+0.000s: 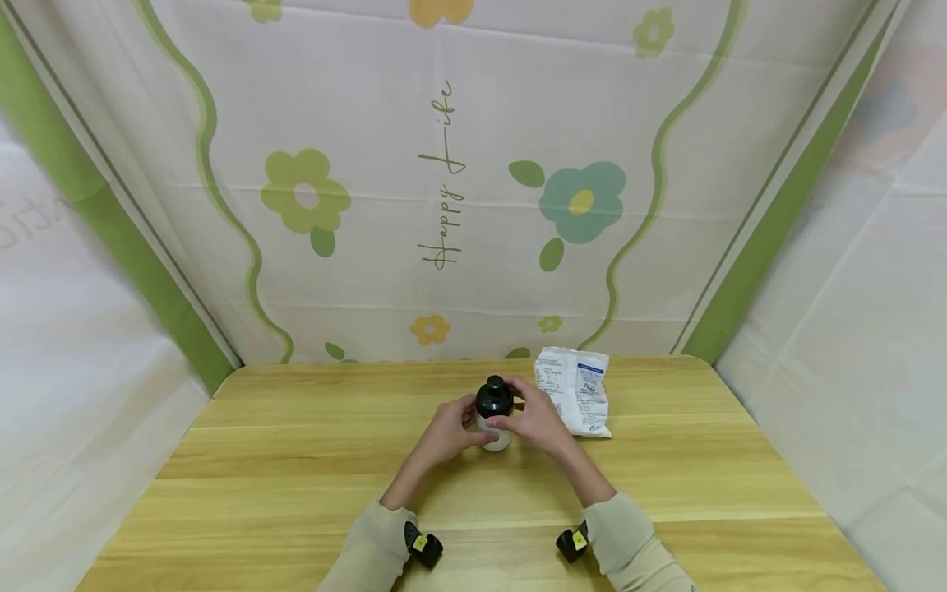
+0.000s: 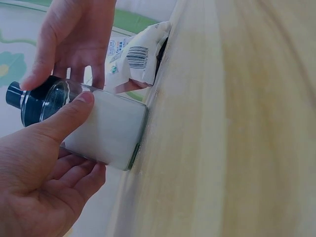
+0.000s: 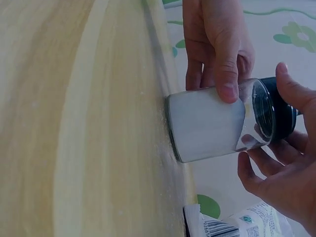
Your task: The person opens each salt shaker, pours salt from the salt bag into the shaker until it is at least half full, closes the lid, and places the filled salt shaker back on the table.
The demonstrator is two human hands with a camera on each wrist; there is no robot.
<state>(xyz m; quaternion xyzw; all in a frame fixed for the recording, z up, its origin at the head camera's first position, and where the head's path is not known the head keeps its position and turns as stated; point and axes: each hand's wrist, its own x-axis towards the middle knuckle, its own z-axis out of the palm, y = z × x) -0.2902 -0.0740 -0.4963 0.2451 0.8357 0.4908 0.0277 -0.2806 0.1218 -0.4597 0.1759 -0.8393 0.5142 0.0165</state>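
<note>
A clear glass jar (image 3: 205,123) stands upright on the wooden table, filled most of the way with something white. Its black lid (image 1: 494,401) with a knob on top is on the jar's mouth. My left hand (image 1: 446,432) grips the jar's body, thumb across the near side and fingers round the far side, as the left wrist view shows. From the right, my right hand (image 1: 538,421) holds the lid, its thumb on the near side of the rim and its fingers round the other side. Some of those fingertips reach down beside the upper glass.
Just right of the jar, a white printed packet (image 1: 573,390) lies near the table's back edge. White specks (image 3: 162,106) dot the wood around the jar's base. Behind the table (image 1: 296,477) hangs a flowered cloth (image 1: 370,247), with more cloth at both sides.
</note>
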